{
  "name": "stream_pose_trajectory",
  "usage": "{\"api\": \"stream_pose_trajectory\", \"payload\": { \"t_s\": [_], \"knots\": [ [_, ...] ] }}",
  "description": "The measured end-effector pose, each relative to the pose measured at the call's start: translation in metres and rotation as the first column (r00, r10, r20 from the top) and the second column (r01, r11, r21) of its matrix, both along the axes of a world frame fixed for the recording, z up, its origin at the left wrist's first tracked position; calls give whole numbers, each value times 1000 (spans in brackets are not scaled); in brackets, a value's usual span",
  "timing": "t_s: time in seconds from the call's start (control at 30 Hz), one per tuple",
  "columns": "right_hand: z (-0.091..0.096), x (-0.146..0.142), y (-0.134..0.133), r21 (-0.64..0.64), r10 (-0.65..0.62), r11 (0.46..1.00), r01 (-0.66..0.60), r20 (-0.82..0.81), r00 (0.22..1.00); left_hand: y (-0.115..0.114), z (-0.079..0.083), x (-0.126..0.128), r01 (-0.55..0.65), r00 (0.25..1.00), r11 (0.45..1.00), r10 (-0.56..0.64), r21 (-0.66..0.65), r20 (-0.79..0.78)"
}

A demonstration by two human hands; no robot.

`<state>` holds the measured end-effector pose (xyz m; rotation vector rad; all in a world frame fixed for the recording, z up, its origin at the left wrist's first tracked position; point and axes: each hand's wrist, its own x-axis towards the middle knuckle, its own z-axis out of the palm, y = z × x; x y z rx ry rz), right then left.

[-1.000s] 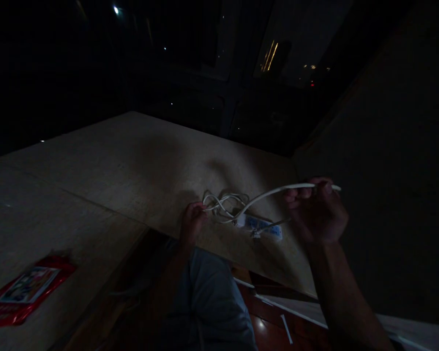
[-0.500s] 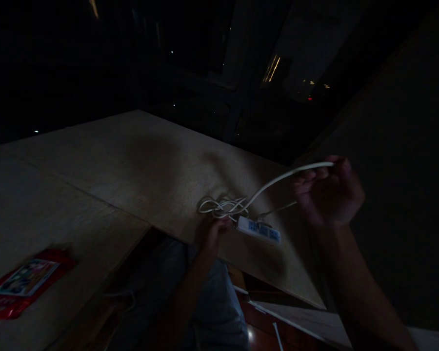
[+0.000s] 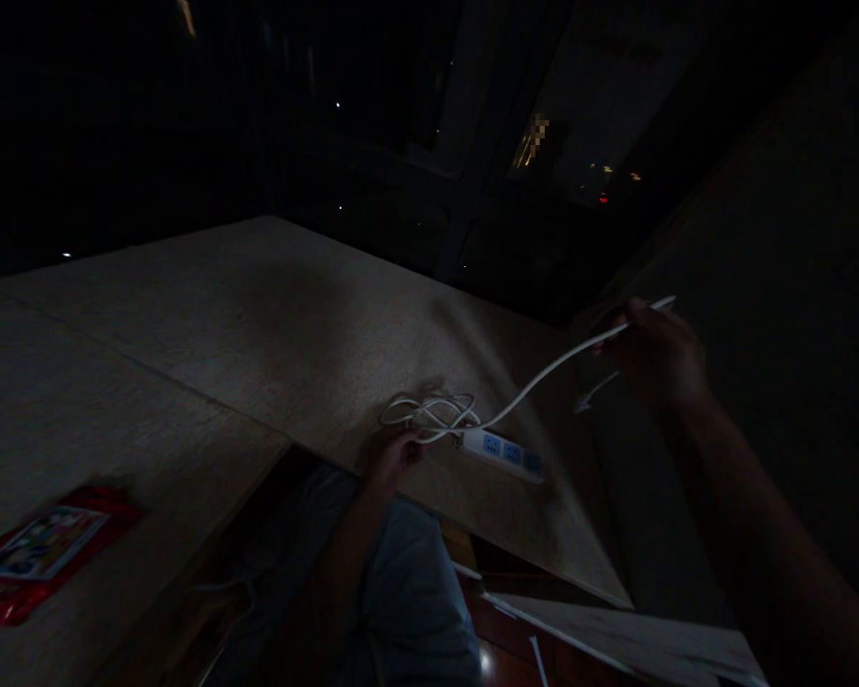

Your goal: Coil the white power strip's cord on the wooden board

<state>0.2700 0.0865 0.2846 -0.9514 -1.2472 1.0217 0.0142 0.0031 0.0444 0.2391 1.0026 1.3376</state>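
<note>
A white power cord [image 3: 544,376] rises from a loose bundle of loops [image 3: 440,408] on the ledge to my right hand [image 3: 657,349]. That hand is raised at the right with its fingers closed round the cord. Below it dangles a thin pale cord end [image 3: 593,393], too dim to make out fully. My left hand [image 3: 392,458] pinches the cord at the near side of the loops. To the right of the loops lies a white power strip [image 3: 502,454] with blue sockets, which neither hand touches.
The pale stone ledge [image 3: 258,334] has a near edge by my legs [image 3: 408,572]. A red packet [image 3: 50,553] lies at the left. Dark windows [image 3: 401,134] stand behind, and a wall [image 3: 773,382] runs along the right.
My right hand has turned over and tilted the cord's end up to the right. My left hand has shifted slightly left with the loops. The thin cord end has swung away from the strip.
</note>
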Motion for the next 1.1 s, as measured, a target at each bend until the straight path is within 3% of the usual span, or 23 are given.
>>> {"api": "stream_pose_trajectory", "payload": {
  "t_s": [0.13,0.27,0.37,0.7,0.97,1.1],
  "knots": [
    [4,2,-1,48,-38,998,33,114,993,-5,2,1,-15,982,1000,15,1,-186],
    [5,-7,-12,68,91,991,-115,285,954,-7,7,6,-24,968,997,42,74,-248],
    [-2,-19,-18,63,187,975,-214,297,936,-9,9,11,-29,949,993,63,115,-308],
    [-68,-55,-16,-186,330,932,-311,79,941,-17,13,15,57,864,924,144,377,-483],
    [-103,-83,-22,-280,397,881,-383,-4,918,-17,7,32,54,963,937,42,344,-266],
    [-116,-86,-22,-378,397,831,-407,-110,911,-16,9,36,-24,986,958,69,284,-150]
  ]
}}
